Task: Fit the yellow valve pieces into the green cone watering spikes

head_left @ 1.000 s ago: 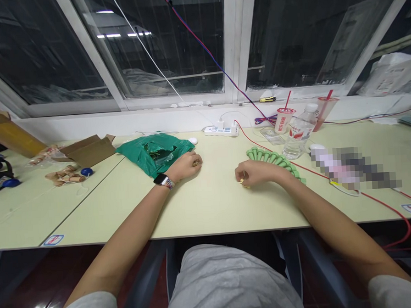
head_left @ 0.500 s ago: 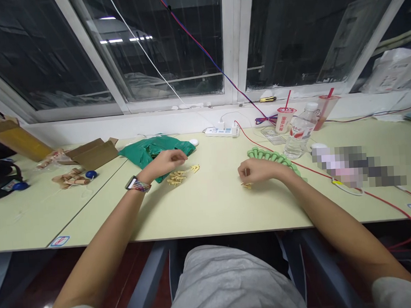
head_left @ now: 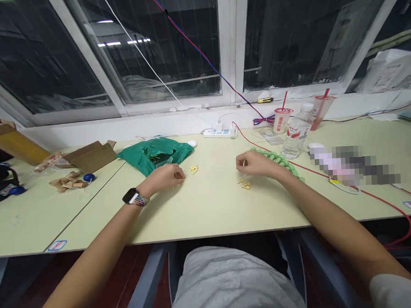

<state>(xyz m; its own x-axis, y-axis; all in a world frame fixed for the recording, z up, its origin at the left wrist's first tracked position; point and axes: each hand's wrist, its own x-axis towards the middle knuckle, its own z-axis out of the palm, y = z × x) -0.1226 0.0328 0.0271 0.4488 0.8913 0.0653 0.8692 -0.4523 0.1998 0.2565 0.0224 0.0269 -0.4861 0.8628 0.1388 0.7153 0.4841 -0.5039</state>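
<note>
My left hand (head_left: 165, 178) is low over the table, its fingertips pinched above a pile of small yellow pieces that it now mostly covers. Whatever lies between those fingertips is hidden. A smaller cluster of yellow pieces (head_left: 193, 170) lies just to the right of it. My right hand (head_left: 256, 163) is also closed in a pinch, and I cannot make out what is in it. Below its fingers a few loose yellow pieces (head_left: 245, 185) rest on the table. Behind this hand and wrist, partly hidden, stands a curved row of green, rounded pieces (head_left: 278, 159).
A green plastic bag (head_left: 140, 155) lies behind my left hand. Farther left are a cardboard box (head_left: 90, 156) and wooden toys with a blue ball (head_left: 88, 177). A water bottle (head_left: 296, 133), drink cups (head_left: 282, 121) and a red cable (head_left: 383, 204) are on the right; a power strip (head_left: 220, 133) sits behind.
My left hand has come down and nearer over the yellow pile, covering it. My right hand has risen slightly off the loose yellow pieces, which now show more. The view has shifted slightly.
</note>
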